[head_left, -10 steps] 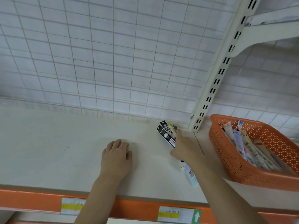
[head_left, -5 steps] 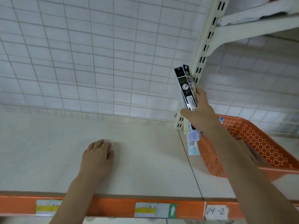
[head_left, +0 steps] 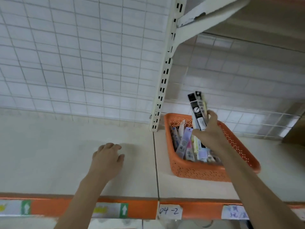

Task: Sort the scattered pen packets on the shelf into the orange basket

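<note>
Right hand (head_left: 210,135) grips pen packets (head_left: 198,111) above the orange basket (head_left: 198,171); left hand (head_left: 107,158) rests spread on the shelf (head_left: 49,154).

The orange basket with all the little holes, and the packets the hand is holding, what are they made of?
The orange perforated basket looks like moulded plastic: smooth, even colour, rows of neat round holes. The long black pen packets in the right hand seem to be printed card or glossy plastic film; the blur leaves that open.

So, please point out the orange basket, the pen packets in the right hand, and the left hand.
orange basket (head_left: 198,172), head view, front wall.
pen packets (head_left: 197,111), head view, black upper part.
left hand (head_left: 107,157), head view, back of hand.
</note>
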Action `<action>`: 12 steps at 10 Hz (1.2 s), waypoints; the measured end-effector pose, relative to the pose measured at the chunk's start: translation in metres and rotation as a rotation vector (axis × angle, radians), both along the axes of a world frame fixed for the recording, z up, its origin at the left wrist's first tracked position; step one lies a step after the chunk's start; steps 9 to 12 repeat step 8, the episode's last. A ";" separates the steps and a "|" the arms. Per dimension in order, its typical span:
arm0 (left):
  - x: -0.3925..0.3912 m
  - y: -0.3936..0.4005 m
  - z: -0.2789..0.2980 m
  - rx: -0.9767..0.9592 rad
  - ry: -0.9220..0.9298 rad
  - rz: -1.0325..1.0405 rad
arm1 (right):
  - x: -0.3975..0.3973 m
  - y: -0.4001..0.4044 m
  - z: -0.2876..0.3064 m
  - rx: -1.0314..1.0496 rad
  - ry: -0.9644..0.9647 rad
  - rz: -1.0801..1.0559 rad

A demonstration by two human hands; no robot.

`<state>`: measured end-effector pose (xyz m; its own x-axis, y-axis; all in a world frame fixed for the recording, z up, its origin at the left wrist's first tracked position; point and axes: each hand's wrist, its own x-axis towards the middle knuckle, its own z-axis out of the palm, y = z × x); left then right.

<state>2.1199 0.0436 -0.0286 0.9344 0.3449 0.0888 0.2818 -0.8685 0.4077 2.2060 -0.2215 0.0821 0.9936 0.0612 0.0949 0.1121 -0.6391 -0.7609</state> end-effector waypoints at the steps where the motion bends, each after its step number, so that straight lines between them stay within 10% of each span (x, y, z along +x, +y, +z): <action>1: -0.001 -0.019 -0.009 0.028 -0.015 -0.017 | -0.002 -0.006 -0.018 -0.138 0.162 0.102; 5: -0.008 -0.027 -0.017 0.016 -0.088 0.004 | 0.004 -0.009 -0.036 -0.673 0.176 0.062; 12: -0.008 -0.028 -0.018 0.042 -0.083 0.017 | 0.013 -0.016 -0.036 -0.403 -0.069 0.031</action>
